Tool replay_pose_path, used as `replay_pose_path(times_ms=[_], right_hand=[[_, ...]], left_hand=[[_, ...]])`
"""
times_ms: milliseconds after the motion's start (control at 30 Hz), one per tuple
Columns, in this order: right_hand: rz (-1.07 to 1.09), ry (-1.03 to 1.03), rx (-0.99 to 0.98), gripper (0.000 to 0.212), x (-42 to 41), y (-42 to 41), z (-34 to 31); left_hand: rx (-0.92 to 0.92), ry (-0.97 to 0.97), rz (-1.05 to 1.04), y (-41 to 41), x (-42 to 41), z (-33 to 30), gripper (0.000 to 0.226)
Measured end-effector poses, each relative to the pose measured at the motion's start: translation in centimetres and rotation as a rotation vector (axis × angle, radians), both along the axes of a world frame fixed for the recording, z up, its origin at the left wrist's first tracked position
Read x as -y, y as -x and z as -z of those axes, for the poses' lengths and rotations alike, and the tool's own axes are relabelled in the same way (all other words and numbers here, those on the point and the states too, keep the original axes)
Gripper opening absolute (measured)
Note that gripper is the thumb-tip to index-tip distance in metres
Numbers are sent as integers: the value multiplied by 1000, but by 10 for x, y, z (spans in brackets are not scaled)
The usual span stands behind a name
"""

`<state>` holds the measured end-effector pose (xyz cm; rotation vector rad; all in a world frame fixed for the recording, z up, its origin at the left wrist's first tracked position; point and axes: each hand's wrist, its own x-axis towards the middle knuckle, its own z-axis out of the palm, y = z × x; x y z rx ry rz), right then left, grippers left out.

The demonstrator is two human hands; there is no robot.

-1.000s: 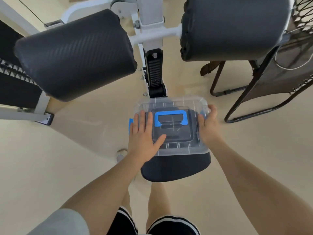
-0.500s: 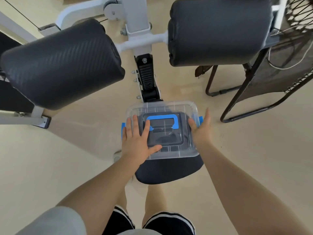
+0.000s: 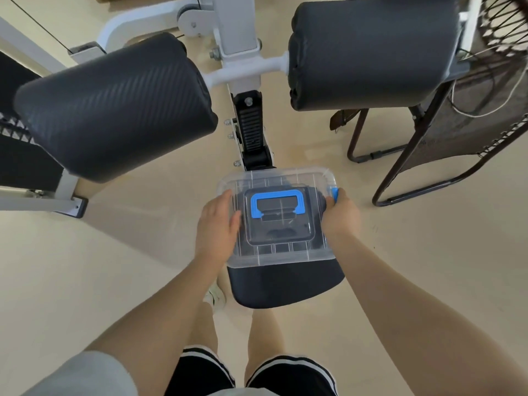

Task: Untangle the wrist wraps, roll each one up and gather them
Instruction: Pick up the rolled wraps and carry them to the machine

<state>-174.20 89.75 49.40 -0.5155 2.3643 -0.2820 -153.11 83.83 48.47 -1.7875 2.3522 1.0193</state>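
Item: clear plastic storage box (image 3: 281,252) with blue carry handle (image 3: 275,202) folded flat on the lid. It sits on the dark padded seat (image 3: 285,287) of a gym machine, the working surface here, at centre frame.

Contents: dark shapes show through the lid, presumably the wrist wraps; they cannot be told apart or counted through the plastic.

Left hand (image 3: 218,224): at the box's 9 o'clock edge, fingers curled over the lid rim, thumb resting on the lid top.

Right hand (image 3: 340,217): at the 3 o'clock edge, fingers wrapped round the side, touching the blue side latch (image 3: 334,192).

Surroundings: two black roller pads (image 3: 114,110) at 10 and 1 o'clock; a folding chair frame (image 3: 428,167) at 3 o'clock.

Step in hand, as judged: opening the box. Task barely begun.

Handling note: release both side latches before lifting. Raise the lid evenly from both edges. Steady the base, since the box overhangs the narrow seat and may slide.
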Motion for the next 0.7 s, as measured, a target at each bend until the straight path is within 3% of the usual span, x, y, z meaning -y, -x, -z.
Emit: replay_pose_path(times_ms=[100,167,300,333,400,500,600,700], right_hand=[[-135,-57,-26,40,7,0,2],[-174,-74,-8,50,14,1,4],[-190,-27,56,57,6,4,4],[-225,-11,61,56,1,5,4],[-273,-28,83,56,-8,9,5],[-211,-43,145,57,-10,10,6],[-165,-30,161,55,-7,10,10],[-142,-20,145,55,-9,8,14]], left_hand=[[-25,57,-105,-1,0,1,59],[-68,10,-325,6,-1,3,65],[-12,-397,-705,-2,10,14,77],[-38,-479,-716,-7,13,16,66],[-21,-423,-598,-13,15,15,42],[-8,-299,-511,-14,13,11,43],[-97,-367,-620,-7,7,8,30],[-58,-322,-528,-5,3,4,28]])
